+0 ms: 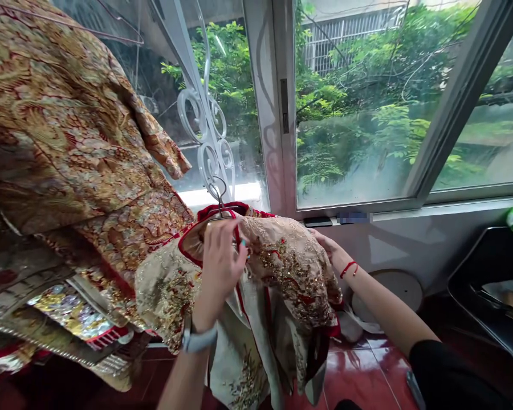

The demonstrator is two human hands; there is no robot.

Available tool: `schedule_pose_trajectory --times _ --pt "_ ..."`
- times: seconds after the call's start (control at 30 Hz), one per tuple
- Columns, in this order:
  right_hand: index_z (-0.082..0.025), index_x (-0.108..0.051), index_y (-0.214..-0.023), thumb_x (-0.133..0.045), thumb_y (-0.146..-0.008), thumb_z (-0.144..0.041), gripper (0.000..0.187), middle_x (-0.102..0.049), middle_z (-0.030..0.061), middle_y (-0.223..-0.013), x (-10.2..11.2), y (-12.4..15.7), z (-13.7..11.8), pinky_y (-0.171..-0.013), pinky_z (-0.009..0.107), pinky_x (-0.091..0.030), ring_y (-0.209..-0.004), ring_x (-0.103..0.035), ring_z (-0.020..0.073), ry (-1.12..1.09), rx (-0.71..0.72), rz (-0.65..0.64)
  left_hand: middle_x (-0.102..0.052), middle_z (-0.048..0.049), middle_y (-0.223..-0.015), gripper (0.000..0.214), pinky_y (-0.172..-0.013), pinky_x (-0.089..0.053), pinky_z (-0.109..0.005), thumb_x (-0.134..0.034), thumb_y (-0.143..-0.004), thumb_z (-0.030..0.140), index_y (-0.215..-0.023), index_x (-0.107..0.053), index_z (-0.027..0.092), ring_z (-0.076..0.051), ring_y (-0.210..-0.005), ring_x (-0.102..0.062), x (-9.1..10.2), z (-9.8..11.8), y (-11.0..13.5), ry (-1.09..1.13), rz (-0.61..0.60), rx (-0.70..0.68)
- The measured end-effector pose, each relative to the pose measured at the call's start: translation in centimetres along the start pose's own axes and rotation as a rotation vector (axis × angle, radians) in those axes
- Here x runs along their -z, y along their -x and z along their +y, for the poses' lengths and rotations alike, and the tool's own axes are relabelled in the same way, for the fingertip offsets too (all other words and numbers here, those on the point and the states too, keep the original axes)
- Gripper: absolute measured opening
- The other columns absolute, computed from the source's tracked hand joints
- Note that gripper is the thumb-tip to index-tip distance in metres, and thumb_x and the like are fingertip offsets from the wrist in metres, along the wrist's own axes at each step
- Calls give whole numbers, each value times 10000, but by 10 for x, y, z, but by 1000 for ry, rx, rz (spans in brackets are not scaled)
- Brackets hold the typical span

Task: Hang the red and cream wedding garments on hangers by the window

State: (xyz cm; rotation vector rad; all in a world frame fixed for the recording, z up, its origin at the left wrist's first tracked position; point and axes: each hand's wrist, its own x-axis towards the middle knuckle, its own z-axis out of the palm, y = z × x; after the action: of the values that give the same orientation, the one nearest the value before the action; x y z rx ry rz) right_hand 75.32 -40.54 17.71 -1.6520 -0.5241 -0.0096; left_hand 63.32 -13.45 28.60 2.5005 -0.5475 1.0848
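A beige embroidered jacket (282, 256) with gold beadwork and red trim hangs in front of me on a clothes hanger (220, 196), whose hook shows above the collar. My left hand (222, 250), with a watch on the wrist, is closed at the front of the neckline, its fingers curled over the collar edge. My right hand (328, 246), below which sits a red string bracelet, grips the jacket at the shoulder on the right. Its fingertips are partly hidden by the cloth.
More ornate garments (68, 131) crowd the left side. White scrolled ironwork (207, 119) stands before the window (363, 114). A dark flat object (318, 221) lies on the sill. At right is a black chair (465, 273), above red floor tiles (363, 376).
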Motion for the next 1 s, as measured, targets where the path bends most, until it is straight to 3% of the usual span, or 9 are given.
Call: schedule_pose_trajectory --times 0.1,0.17,0.3,0.43,0.6,0.77,0.83,0.9,1.0 --pt "-193 -551 -711 -755 -632 -567 433 -577 -21 -641 1 -4 -3 -489 251 -393 -509 -454 105 -182 -80 33 -505 -101 -1345 371 -1161 -173 -591 -493 -932 322 -1289 -523 227 -293 -1335 -365 -14 3 -48 -142 -225 -303" --pt "-191 -515 -669 -777 -603 -565 462 -528 -39 -611 6 -7 -14 -483 237 -343 -510 -410 94 -176 -37 174 -533 -88 -1311 403 -1151 -123 -639 -527 -916 431 -1278 -549 254 -312 -1323 -381 -33 11 -63 -179 -326 -414" --pt "-184 -545 -662 -730 -694 -537 400 -526 -14 -635 21 -9 -56 -539 255 -354 -582 -435 119 113 224 431 -600 -80 -1152 477 -1047 -366 -527 -602 -883 375 -1339 -518 267 -264 -1094 -556 -57 23 -68 -197 -415 -458" --pt "-182 -576 -702 -654 -823 -392 255 -549 13 -713 27 9 -77 -587 269 -405 -640 -486 137 368 364 511 -574 -66 -1264 495 -890 -482 -360 -507 -908 192 -1387 -464 312 -210 -1048 -587 -51 15 -71 -84 -454 -495" --pt "-197 -577 -996 -567 -892 -368 200 -606 73 -969 13 80 -28 -820 351 -509 -892 -583 201 400 284 599 -558 -62 -1329 573 -893 -494 -337 -425 -877 93 -1415 -410 287 -203 -1104 -580 -50 7 -78 20 -495 -490" --pt "-218 -454 -1344 -735 -719 -315 692 -515 142 -1288 -45 153 58 -1004 513 -452 -1219 -499 329 667 167 435 -613 -74 -1178 474 -828 -503 -321 -454 -914 204 -1387 -446 226 -220 -1024 -602 -65 16 -85 -108 -491 -386" --pt "-234 -430 -1402 -591 -824 -240 600 -494 155 -1333 -62 156 86 -1008 537 -450 -1252 -493 333 730 82 538 -616 -71 -1141 453 -795 -497 -308 -450 -917 201 -1369 -474 233 -221 -1013 -598 -70 18 -87 -155 -463 -366" --pt "-242 -399 -1441 -410 -901 -158 547 -538 140 -1300 -58 144 95 -986 482 -486 -1204 -551 277 718 49 548 -615 -69 -1101 432 -750 -488 -298 -443 -925 210 -1352 -497 246 -220 -984 -597 -75 17 -89 -196 -433 -341" --pt "-230 -442 -1421 -327 -899 -96 550 -621 106 -1185 -12 122 67 -950 414 -519 -1099 -619 226 717 98 456 -611 -75 -1046 374 -684 -465 -288 -437 -935 235 -1288 -558 259 -225 -950 -590 -85 15 -93 -268 -392 -299"
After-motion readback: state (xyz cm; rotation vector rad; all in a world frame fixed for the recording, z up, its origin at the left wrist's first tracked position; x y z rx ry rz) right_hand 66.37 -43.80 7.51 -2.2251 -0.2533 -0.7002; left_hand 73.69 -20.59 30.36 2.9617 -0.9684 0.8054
